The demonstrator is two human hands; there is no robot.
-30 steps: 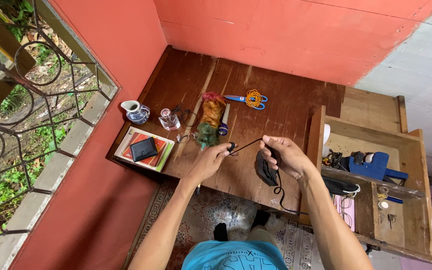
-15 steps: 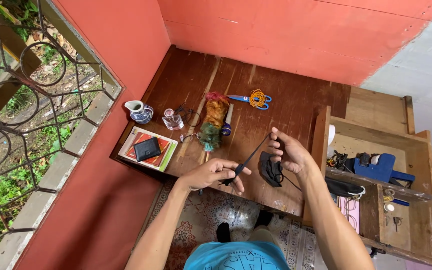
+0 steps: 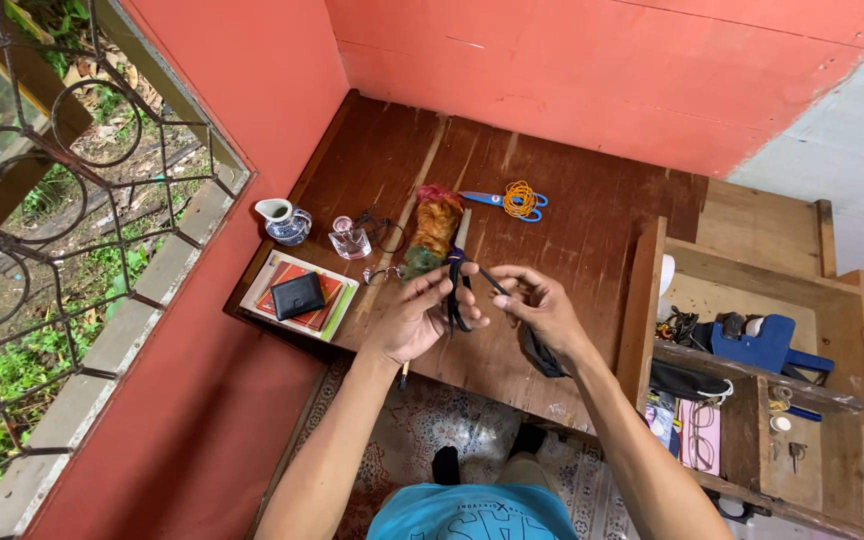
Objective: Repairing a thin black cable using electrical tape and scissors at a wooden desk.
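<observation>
Both hands are raised over the brown wooden table. My left hand grips a loop of black cord wound around its fingers. My right hand pinches the cord's other end, and a short stretch runs taut between the two hands. More of the black cord hangs below my right wrist towards the table's front edge. A colourful feathered item lies on the table just beyond my left hand.
Blue-handled scissors with an orange cord coil lie further back. At the left are a small jug, a glass bottle and a black wallet on books. A wooden shelf unit with a blue tool stands at the right.
Both hands have come closer together and shifted up over the table. The long stretch of cord between them has shortened into a loop around my left fingers.
</observation>
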